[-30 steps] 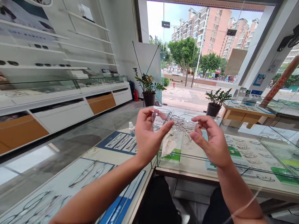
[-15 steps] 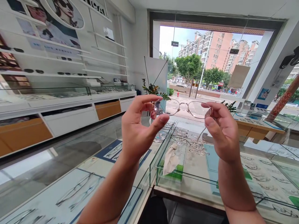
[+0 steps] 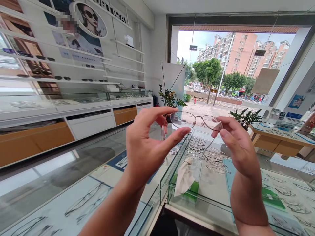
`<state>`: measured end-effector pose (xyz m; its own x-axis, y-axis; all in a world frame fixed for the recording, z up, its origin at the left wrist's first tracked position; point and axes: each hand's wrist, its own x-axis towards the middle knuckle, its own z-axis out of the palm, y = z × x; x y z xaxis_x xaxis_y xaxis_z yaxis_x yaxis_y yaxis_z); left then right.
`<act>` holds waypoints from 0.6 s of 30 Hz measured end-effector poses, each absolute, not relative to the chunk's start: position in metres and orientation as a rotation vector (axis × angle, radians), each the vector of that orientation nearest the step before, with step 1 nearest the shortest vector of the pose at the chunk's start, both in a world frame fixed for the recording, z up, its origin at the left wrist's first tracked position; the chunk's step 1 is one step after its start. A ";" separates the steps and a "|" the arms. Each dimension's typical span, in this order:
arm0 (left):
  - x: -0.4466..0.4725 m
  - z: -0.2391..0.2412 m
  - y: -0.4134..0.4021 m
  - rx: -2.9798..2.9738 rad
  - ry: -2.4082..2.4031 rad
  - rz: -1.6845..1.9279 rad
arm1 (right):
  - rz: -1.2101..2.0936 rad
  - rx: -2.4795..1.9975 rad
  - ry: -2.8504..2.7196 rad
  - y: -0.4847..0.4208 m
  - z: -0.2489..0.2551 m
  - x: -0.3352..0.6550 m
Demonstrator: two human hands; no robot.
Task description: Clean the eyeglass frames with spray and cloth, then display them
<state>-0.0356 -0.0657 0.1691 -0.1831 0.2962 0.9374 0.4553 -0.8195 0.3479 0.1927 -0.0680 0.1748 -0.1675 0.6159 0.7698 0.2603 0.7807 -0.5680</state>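
Observation:
A thin metal-framed pair of glasses [image 3: 194, 120] is held up in front of me, level with the window. My left hand [image 3: 147, 144] pinches a loose clear lens [image 3: 162, 132] between thumb and forefinger, right beside the frame's left rim. My right hand [image 3: 233, 144] pinches the frame at its right rim and hinge. One temple arm hangs down below the frame. A pale cleaning cloth [image 3: 184, 177] lies on the glass counter beneath my hands.
A glass display counter [image 3: 211, 203] with several spectacle frames under it stretches in front and to the left. Two potted plants [image 3: 171, 98] stand by the large window. Wall shelves and cabinets with orange drawers [image 3: 34, 141] line the left side.
Both hands lifted the glasses from counter height up toward the window. The view tilted upward. The lens in my left hand turned edge-on beside the frame.

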 end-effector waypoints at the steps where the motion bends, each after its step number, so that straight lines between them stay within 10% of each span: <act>1: -0.035 0.169 -0.065 -1.925 -0.905 -2.145 | 0.376 -0.689 -1.768 -0.066 0.174 0.193; 18: -0.060 0.172 -0.034 -2.365 -1.045 -1.991 | -0.048 -0.799 -1.713 -0.068 0.164 0.188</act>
<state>-0.0598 -0.0341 0.1725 0.0538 0.5366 0.8421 0.3881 -0.7883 0.4775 0.1885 -0.0682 0.1638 -0.0797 0.4788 0.8743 0.5272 0.7646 -0.3707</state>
